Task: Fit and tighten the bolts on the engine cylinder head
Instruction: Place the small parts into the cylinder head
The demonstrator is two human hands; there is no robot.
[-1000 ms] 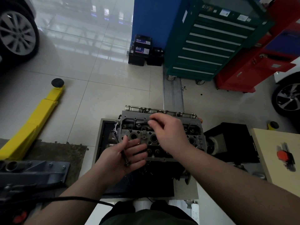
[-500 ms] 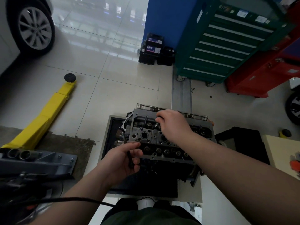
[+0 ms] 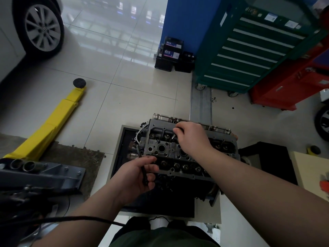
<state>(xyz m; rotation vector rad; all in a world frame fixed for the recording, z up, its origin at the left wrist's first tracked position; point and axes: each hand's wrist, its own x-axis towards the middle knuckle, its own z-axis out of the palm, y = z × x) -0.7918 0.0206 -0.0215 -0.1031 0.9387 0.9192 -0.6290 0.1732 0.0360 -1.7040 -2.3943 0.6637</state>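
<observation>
Cylinder head [image 3: 178, 154] sits on the engine, centre floor. Left hand [image 3: 137, 175] grips dark bolts [image 3: 142, 168] at its near-left edge. Right hand [image 3: 192, 138] pinches a bolt [image 3: 175, 133] over the far row.

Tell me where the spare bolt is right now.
The spare bolt is gripped in the left hand, at the near left corner of the cylinder head.
</observation>
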